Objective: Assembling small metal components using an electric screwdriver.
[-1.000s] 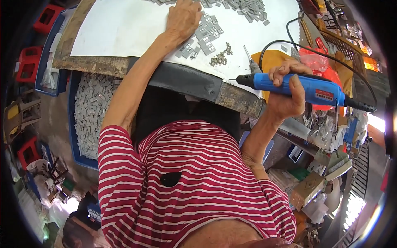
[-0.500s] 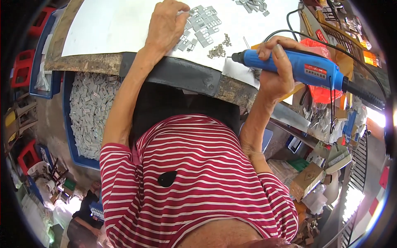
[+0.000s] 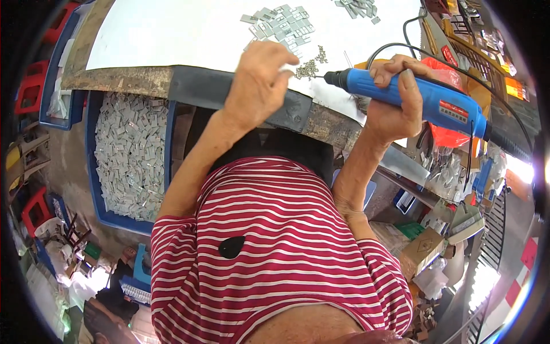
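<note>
My right hand (image 3: 395, 103) is wrapped round a blue electric screwdriver (image 3: 421, 98) with a black nose. Its thin bit points left, toward a small heap of tiny metal screws (image 3: 307, 69) on a white sheet. My left hand (image 3: 260, 83) is just left of the screws, over the table's front edge, with its fingers curled. Whatever it may hold is hidden. Beyond it lies a cluster of flat grey rectangular pieces (image 3: 283, 24), partly covered by the hand.
More grey pieces (image 3: 358, 7) lie at the far edge of the white sheet (image 3: 154, 34). A blue bin (image 3: 102, 209) full of similar small pieces stands below the table at left. The screwdriver's black cable (image 3: 487, 67) loops at right, near a red plastic bag (image 3: 450, 135).
My left hand has drawn back from the grey pieces toward me and to the right, near the screws. The screwdriver in my right hand has shifted slightly right.
</note>
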Motion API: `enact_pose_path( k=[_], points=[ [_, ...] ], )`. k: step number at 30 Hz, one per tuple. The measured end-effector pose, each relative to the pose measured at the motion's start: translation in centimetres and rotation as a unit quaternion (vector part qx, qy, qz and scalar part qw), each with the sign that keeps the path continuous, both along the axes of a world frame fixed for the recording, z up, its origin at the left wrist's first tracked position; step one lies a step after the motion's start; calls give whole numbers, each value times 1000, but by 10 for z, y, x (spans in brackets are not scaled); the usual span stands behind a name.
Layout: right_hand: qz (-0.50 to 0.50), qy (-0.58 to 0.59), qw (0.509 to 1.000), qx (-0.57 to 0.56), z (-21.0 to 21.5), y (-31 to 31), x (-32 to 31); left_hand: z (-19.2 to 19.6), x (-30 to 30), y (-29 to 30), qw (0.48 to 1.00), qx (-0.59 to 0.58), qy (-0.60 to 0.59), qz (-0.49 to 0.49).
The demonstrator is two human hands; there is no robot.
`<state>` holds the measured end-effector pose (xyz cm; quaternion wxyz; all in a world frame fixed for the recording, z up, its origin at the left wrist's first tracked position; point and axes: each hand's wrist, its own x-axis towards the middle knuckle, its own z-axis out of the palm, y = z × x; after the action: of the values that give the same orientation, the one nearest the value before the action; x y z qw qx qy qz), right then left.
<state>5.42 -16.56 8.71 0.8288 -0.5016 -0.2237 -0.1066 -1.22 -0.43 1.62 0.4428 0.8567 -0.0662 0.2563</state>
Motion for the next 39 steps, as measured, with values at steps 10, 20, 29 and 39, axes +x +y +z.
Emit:
enact_pose_path(
  k=[10, 20, 29, 39],
  points=[
    [23, -1, 998, 59, 5, -8, -1, -11, 12, -30, 1000, -5, -4, 8],
    [33, 9, 994, 106, 2, -11, 2, -11, 11, -28, 1000, -11, -1, 9],
    [25, 11, 995, 99, 3, -10, 3, -12, 12, -27, 1000, -19, -7, 5],
    [39, 23, 993, 107, 5, -8, 2, -10, 12, -26, 1000, -26, -2, 2]
  ],
)
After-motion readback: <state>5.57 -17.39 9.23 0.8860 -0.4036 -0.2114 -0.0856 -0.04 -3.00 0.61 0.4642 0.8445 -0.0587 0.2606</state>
